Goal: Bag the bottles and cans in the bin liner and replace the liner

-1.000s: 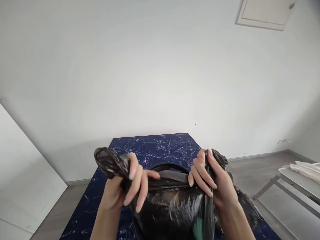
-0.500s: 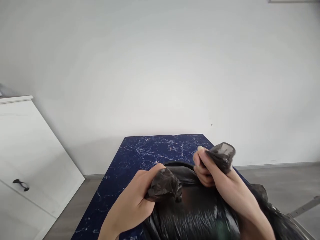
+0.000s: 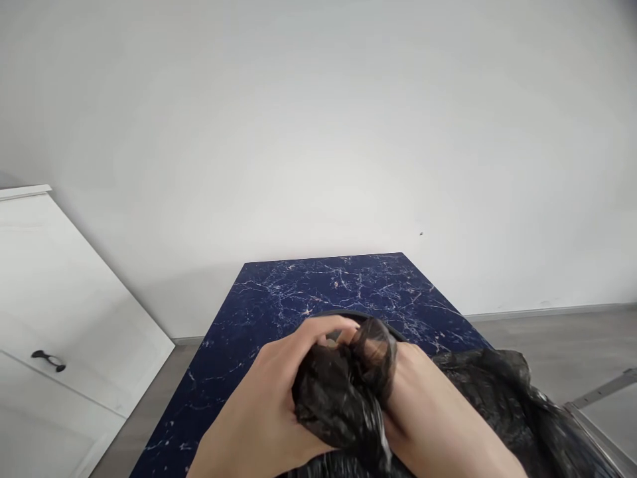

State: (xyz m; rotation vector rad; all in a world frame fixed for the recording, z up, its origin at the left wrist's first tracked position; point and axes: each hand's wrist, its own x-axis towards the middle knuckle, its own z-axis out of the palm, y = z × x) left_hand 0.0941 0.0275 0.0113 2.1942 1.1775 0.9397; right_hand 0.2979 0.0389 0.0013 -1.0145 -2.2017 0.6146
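Both hands now meet over the middle of the black plastic bag (image 3: 488,392), where half a second ago they were apart, each gripping its own twisted ear of film. The left hand (image 3: 269,405) has swung in from its side and the right hand (image 3: 428,411) has come across to join it, so the two gathered ends are crossed or bunched into one wad (image 3: 348,392) between the palms. That reads as the mouth of the bag being drawn shut, probably at the crossing stage of a knot, though no finished knot shows.

The left hand is curled round the wad, its fingers (image 3: 323,328) wrapped over the top and pressed together. The right hand is closed on the film too, with a thin translucent loop of it stretched over the knuckles; its fingertips are hidden, so how they pinch cannot be told.

The wad sits directly between the two hands, touching both, and the bag's bulk spreads below and out to the right. Just behind the hands a dark curved rim (image 3: 348,315) peeks out. All of this rests on a dark blue marbled tabletop (image 3: 279,292), with a white drawer unit (image 3: 60,318) to the left and a bare white wall (image 3: 318,133) beyond.
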